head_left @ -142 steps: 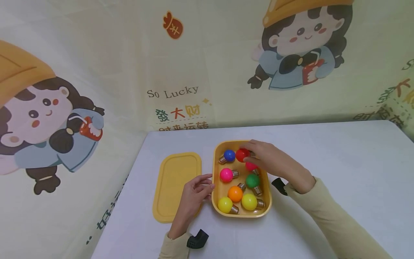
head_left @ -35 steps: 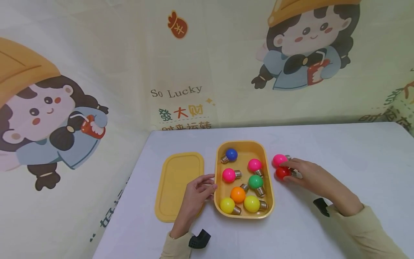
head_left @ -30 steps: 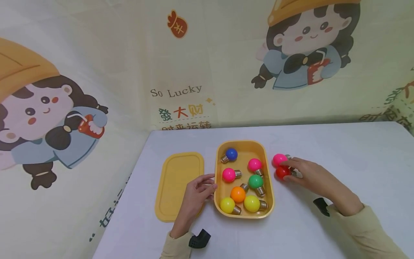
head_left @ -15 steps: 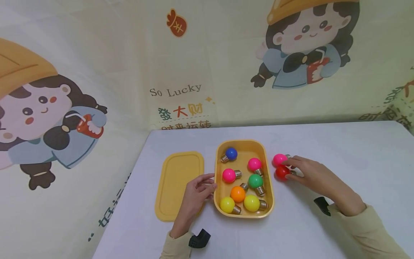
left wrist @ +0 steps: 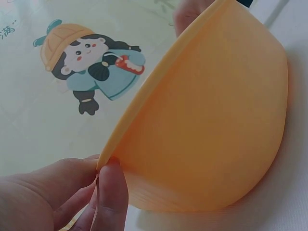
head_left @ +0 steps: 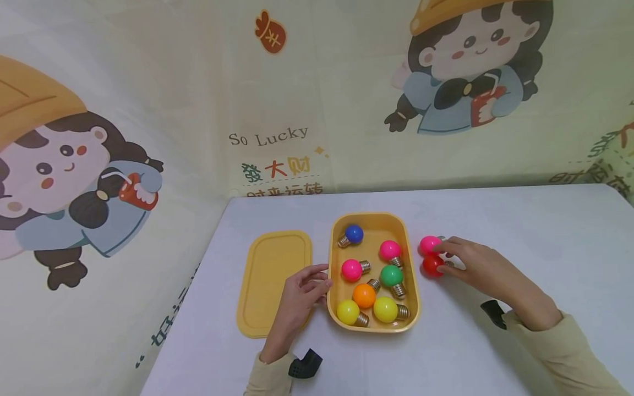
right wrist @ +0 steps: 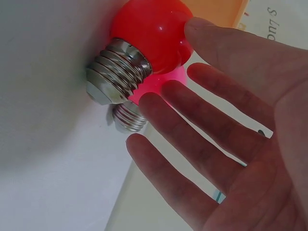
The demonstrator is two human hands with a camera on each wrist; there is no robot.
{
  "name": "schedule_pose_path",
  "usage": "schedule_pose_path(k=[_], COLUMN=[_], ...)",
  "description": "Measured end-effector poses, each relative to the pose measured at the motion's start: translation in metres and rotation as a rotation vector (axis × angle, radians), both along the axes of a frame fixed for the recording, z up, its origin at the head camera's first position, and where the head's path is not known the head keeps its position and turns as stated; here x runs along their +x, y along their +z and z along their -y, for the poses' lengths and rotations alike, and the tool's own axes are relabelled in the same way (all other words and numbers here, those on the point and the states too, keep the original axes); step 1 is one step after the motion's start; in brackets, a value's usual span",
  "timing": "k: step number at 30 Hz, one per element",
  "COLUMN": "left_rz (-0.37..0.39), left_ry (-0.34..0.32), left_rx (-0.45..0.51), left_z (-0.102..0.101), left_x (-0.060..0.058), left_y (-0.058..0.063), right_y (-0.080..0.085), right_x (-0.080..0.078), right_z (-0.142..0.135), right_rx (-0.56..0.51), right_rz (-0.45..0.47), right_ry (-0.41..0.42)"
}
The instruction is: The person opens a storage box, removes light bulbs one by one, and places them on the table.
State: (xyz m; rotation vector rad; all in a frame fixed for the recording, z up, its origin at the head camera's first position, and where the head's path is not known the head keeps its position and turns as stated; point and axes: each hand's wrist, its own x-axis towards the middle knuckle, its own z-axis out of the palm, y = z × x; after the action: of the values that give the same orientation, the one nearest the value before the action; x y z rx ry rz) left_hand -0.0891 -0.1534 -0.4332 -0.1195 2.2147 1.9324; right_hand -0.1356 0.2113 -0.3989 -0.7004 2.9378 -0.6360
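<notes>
In the head view, a yellow tray point(head_left: 369, 329) holds several round light bulbs, among them blue point(head_left: 354, 234), green point(head_left: 391, 276) and orange point(head_left: 364, 296) ones. My left hand point(head_left: 295, 297) is at the tray's left side; the left wrist view shows thumb and finger pinching its rim. Right of the tray, a red bulb point(head_left: 433, 265) lies on the table beside a pink bulb point(head_left: 429, 245). My right hand point(head_left: 475, 267) is right at these two, its fingers spread and loose in the right wrist view, thumb tip at the red globe.
A flat yellow lid point(head_left: 274, 280) lies left of the tray, partly under my left hand. The white table point(head_left: 535, 231) runs on to the right. A printed cloth point(head_left: 356, 110) hangs behind it.
My right hand has carried the red bulb out of the tray to the table on the right. In the last second its fingers have loosened around the bulb. My left hand stays put.
</notes>
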Motion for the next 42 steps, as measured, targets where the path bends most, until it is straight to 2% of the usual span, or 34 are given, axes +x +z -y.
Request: schedule_pose_path(k=[13,24,29,35,42], left_rz=[0.006,-0.001,-0.002,-0.012,-0.018], left_ry=[0.001,0.000,-0.004,-0.005,-0.011], left_rx=[0.011,0.002,0.005,-0.006,-0.002], left_z=[0.001,0.001,0.001,0.001,0.001], left_x=[-0.001,-0.001,-0.001,-0.001,-0.001], left_y=[-0.002,-0.001,-0.002,-0.001,-0.001], right_y=[0.010,0.031,0.036,0.035,0.037], right_x=[0.003,0.001,0.000,-0.002,-0.002], right_z=[0.004,0.031,0.044,0.061,0.079], right_rx=[0.008,0.045,0.025,-0.010,-0.016], right_rz=[-0.055,0.012,-0.008,-0.079,-0.025], right_ry=[0.018,0.002,0.034,0.104,0.124])
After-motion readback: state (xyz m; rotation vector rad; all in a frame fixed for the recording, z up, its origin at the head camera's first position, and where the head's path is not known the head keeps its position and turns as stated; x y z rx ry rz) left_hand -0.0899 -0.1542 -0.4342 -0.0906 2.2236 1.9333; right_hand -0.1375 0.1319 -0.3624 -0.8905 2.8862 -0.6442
